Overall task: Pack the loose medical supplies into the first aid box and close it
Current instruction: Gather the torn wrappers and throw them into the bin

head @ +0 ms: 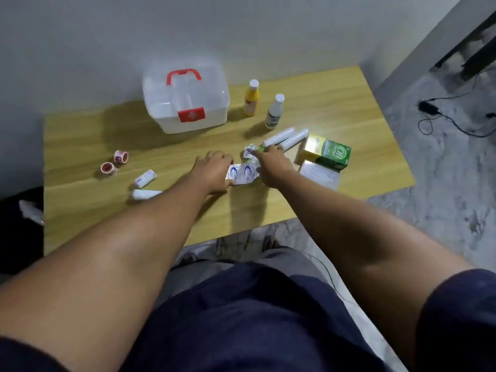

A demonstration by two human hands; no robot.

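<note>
the first aid box sits shut at the back of the surface, against the pale wall, its red handle on top and its red latch facing us. the surface is light wood grain; to our right the floor is mottled grey, with a black cable lying on it.

just right of the box we see a yellow bottle and a white bottle, both upright with white caps. nearer us lie two white rolls side by side, and beside them a green carton resting partly on a pale flat pack. on the left are two small red-and-white tape rolls and two more white rolls, well apart from the box. nothing stands between the box and our hands.

our left hand lies palm down, pressing the left end of a blue-printed blister strip in front of the box. our right hand rests on the strip's right end, its fingertips pinched on a crumpled green foil strip. both hands are near the box but not touching it.
</note>
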